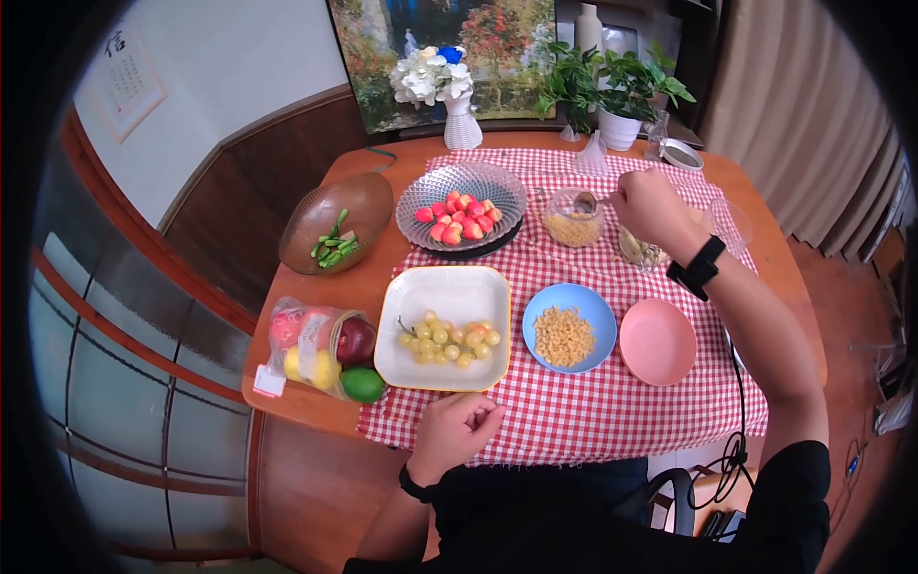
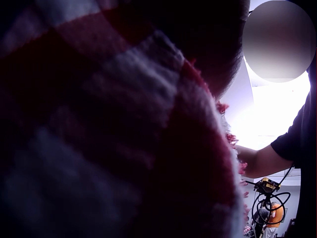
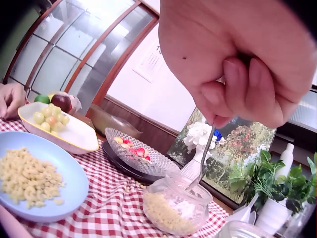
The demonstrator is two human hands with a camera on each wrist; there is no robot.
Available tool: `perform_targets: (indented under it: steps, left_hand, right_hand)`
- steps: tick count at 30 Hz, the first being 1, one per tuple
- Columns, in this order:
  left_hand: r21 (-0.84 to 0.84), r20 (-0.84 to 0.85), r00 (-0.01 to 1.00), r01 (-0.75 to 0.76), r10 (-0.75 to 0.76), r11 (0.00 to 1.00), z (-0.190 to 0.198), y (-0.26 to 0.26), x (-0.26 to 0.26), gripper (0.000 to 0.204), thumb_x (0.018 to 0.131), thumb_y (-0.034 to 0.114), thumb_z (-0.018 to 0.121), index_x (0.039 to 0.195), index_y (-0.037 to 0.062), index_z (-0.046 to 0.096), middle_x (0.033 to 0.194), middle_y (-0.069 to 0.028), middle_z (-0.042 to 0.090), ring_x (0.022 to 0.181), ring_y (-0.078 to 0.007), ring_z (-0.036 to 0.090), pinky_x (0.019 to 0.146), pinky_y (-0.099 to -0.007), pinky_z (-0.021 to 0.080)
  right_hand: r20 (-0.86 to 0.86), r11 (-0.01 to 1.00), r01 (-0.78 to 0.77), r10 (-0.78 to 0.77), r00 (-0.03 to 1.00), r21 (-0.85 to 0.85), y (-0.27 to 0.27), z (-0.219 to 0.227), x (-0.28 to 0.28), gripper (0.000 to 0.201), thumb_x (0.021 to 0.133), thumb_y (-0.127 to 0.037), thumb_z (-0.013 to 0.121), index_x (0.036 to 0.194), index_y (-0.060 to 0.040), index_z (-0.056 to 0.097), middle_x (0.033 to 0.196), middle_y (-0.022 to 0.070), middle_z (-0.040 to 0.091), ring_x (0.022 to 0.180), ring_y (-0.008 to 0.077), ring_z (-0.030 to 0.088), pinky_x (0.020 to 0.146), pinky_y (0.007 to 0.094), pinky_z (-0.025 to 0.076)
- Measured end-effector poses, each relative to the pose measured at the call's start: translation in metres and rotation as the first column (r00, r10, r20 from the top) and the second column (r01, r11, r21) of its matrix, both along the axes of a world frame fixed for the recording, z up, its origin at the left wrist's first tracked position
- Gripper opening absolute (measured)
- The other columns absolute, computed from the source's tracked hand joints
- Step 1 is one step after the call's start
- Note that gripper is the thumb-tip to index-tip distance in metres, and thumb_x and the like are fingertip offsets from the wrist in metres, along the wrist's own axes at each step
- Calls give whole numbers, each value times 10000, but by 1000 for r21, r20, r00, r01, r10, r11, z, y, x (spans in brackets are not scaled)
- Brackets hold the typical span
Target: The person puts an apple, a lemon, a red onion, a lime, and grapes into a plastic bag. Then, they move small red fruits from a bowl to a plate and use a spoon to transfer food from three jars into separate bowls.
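Over the far right side of the table, my right hand (image 1: pixel 650 206) pinches the handle of a metal spoon (image 3: pixel 203 164). The spoon slants down into a clear glass jar (image 1: pixel 574 222) partly filled with small pale pasta pieces (image 3: pixel 171 214). Beneath the hand and partly hidden by it stands a second glass jar (image 1: pixel 635 251). At the front edge, my left hand (image 1: pixel 457 432) rests on the checked cloth (image 1: pixel 564 421), fingers loosely curled, holding nothing. Nearer me are a blue bowl (image 1: pixel 601 314) with pasta (image 1: pixel 564 337) in it and a pink bowl (image 1: pixel 658 342).
A white dish (image 1: pixel 445 279) holds grapes (image 1: pixel 448 342). Left of it lie bagged fruit (image 1: pixel 311 349) and a green fruit (image 1: pixel 362 385). Behind are a brown bowl (image 1: pixel 368 199) and a glass bowl (image 1: pixel 419 203) with red pieces. A vase (image 1: pixel 463 126), potted plant (image 1: pixel 620 129) and funnel (image 1: pixel 592 156) line the back.
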State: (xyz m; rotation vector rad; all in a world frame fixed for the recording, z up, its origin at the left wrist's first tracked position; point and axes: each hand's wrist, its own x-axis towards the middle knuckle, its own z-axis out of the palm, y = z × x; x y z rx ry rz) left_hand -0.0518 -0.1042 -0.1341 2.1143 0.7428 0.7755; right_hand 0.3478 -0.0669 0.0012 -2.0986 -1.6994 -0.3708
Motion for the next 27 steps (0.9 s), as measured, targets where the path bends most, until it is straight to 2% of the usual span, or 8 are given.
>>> perform_targets:
  steps: [5,9,13,15,18,20,23,27]
  left_hand:
    - [24,64,998,-2,1,1000,-3,1,2,173,878,92,816,802,35,672,617,-17,585,497,-78,506,476,-259,384]
    - [32,68,998,7,-9,999,-4,1,0,171,876,93,817,802,36,673,623,-20,591,499,-83,515,477,-263,392]
    - [44,79,997,11,-15,999,-1,2,1,168,875,93,816,803,36,675,626,-22,594,499,-88,518,477,-265,394]
    - [14,-5,1000,18,-18,1000,-1,3,-2,143,890,150,795,845,54,699,674,-46,646,539,-142,603,517,-301,472]
    - [16,8,1000,24,-24,1000,-1,3,-2,147,893,148,796,844,52,697,671,-45,644,534,-139,603,510,-296,467]
    - [12,7,1000,24,-25,1000,0,2,-1,147,895,146,795,843,51,696,669,-46,644,527,-138,600,505,-293,462]
    - [12,13,1000,28,-28,1000,1,2,0,147,897,141,794,842,48,695,665,-49,644,513,-134,595,496,-291,452]
    - [14,7,1000,25,-25,1000,0,2,0,148,901,133,792,840,43,692,663,-53,645,504,-130,593,485,-293,440]
  right_hand:
    - [95,983,106,-92,991,-149,28,-10,0,213,846,-135,691,875,71,737,916,314,718,821,453,725,786,503,603]
    - [21,959,162,-162,987,-234,35,-16,9,258,851,-174,717,921,74,741,947,322,723,882,454,733,811,495,605]
    - [-188,957,142,-193,963,-251,38,-30,25,305,851,-198,727,950,90,739,907,340,716,898,467,729,791,484,600]
    - [-267,951,158,-230,936,-265,33,-35,25,323,853,-207,732,962,97,736,889,344,712,900,472,728,782,479,597]
    - [-441,965,197,-255,860,-174,27,-46,27,316,884,-221,729,933,91,734,805,272,727,766,378,747,672,435,585]
    - [-685,947,201,-319,655,-249,20,-38,19,290,927,-220,709,916,69,728,726,158,691,603,234,670,544,374,523]
    - [-793,959,177,-284,539,-223,15,-42,21,252,949,-198,693,903,49,716,691,79,628,532,146,563,472,337,441]
    - [-825,954,210,-292,485,-214,12,-41,19,241,949,-185,691,912,53,707,680,60,608,520,144,538,460,341,414]
